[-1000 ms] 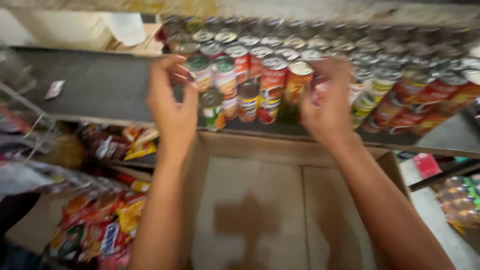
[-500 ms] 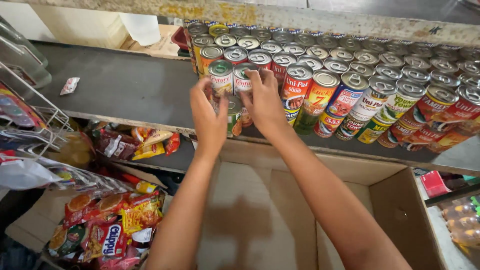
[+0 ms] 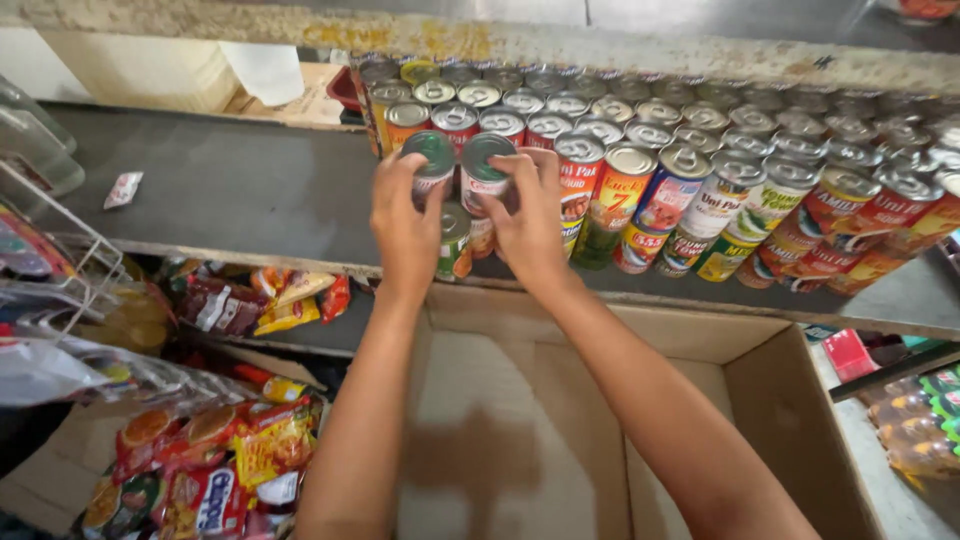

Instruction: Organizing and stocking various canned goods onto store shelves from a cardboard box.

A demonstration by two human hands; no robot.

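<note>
Grey and worn, the flat metal shelf (image 3: 230,190) served as the reference for all positions noted. On its right portion stood a dense block of cylindrical tin cans with coloured paper labels and silver lids (image 3: 700,170), stacked two high and running back to the rusted rear ledge (image 3: 500,40). At the front left corner of that block, the left hand (image 3: 405,225) was wrapped around a green-topped tin can with a red and white label (image 3: 430,160), fingers curled and clamped on its side. The right hand (image 3: 530,225) gripped a second green-topped tin can (image 3: 485,165) just beside the first, fingers closed over its rim and side. Both cans sat on the upper tier, above lower cans at the shelf's front edge, touching each other and the neighbouring row. Below the shelf's front edge stood an open brown cardboard box (image 3: 760,400), the forearms crossing above it. To the left of the box, under the shelf, lay bright foil snack packets (image 3: 200,470). A small white wrapper (image 3: 122,188) rested on the shelf's bare left part, well apart from the cans.
</note>
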